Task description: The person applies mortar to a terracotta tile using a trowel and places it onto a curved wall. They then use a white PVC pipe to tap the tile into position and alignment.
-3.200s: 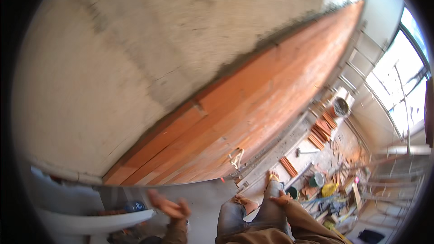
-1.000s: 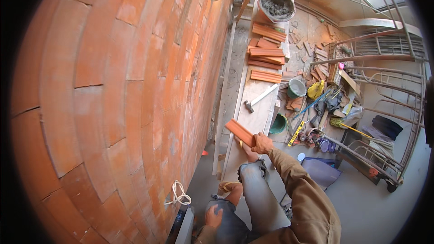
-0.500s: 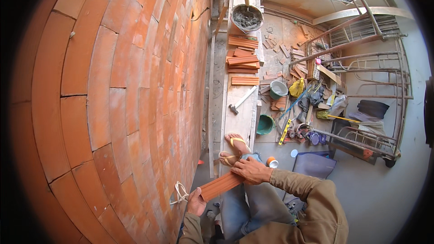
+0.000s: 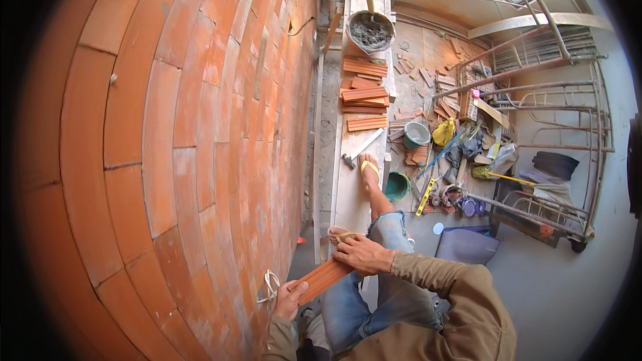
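Note:
My left hand [image 4: 289, 299] and my right hand [image 4: 361, 254] both grip a long ribbed terracotta tile [image 4: 319, 281], left at the lower end, right at the upper end, held over my jeans. My sandalled feet rest on a wooden plank [image 4: 348, 200], the front one beside a hammer [image 4: 361, 149] with a pale handle. Farther along the plank lie stacks of similar tiles [image 4: 364, 95] and a bucket of grey mortar [image 4: 371, 30] with a tool handle standing in it.
A terracotta-clad wall [image 4: 154, 134] fills the left. Right of the plank are buckets [image 4: 416, 135], tile offcuts, bags and a yellow level [image 4: 425, 197], then metal scaffold frames [image 4: 555, 87]. A white cord [image 4: 271, 284] hangs near my left hand.
A second ago only my right hand held the tile; my left hand has come onto it. Over the last half second one foot moved forward along the plank toward the hammer.

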### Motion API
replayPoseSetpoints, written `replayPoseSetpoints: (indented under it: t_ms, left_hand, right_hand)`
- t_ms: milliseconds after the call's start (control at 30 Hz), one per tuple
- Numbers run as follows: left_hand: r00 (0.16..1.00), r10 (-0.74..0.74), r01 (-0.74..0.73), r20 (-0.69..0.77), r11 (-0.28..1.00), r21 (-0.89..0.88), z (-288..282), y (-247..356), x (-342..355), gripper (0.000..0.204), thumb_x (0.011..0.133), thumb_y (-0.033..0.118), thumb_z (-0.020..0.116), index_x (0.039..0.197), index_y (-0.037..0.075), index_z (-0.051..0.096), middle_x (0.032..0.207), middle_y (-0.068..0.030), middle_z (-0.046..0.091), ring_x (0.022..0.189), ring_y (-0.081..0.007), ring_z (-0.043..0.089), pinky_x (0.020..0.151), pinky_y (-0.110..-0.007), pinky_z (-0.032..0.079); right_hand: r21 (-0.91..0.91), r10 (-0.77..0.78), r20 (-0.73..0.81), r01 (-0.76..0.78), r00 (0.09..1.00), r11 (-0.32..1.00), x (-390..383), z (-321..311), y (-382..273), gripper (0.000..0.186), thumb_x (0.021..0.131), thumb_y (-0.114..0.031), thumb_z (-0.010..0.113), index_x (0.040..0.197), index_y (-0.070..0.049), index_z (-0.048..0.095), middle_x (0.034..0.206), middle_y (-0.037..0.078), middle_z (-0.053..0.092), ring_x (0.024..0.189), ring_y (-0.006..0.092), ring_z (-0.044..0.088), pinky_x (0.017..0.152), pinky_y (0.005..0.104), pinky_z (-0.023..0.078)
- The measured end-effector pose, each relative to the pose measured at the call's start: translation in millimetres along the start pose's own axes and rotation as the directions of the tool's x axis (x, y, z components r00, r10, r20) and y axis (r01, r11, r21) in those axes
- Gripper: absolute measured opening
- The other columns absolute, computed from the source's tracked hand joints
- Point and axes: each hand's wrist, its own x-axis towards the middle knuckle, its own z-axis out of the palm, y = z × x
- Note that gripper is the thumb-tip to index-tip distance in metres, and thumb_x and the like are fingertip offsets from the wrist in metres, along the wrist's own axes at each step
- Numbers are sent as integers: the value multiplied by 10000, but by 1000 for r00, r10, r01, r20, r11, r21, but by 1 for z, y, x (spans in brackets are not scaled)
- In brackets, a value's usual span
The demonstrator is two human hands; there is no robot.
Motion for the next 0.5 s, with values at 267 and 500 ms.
replayPoseSetpoints:
  t_ms: [267, 500]
  left_hand:
    - [947, 75, -53, -313, 995, 80, 50, 7, 67, 273, 933, 189, 673, 981, -79, 656, 876, -72, 633, 778, -118, 570, 690, -298, 494]
    - [841, 34, -4, -541, 998, 55, 81, 20, 129, 300, 942, 208, 664, 1015, -82, 639, 910, -74, 622, 811, -141, 567, 717, -320, 493]
  right_hand:
    - [334, 182, 2, -172, 983, 927, 54, -27, 165, 852, 736, -236, 786, 1492, -138, 404, 1427, 171, 459, 1318, 337, 447, 1070, 525, 376]
    - [303, 716, -351, -651, 603, 696, 113, -49, 511, 667, 819, -221, 746, 1378, 20, 473, 1287, 280, 562, 1165, 447, 551, 1013, 482, 449]
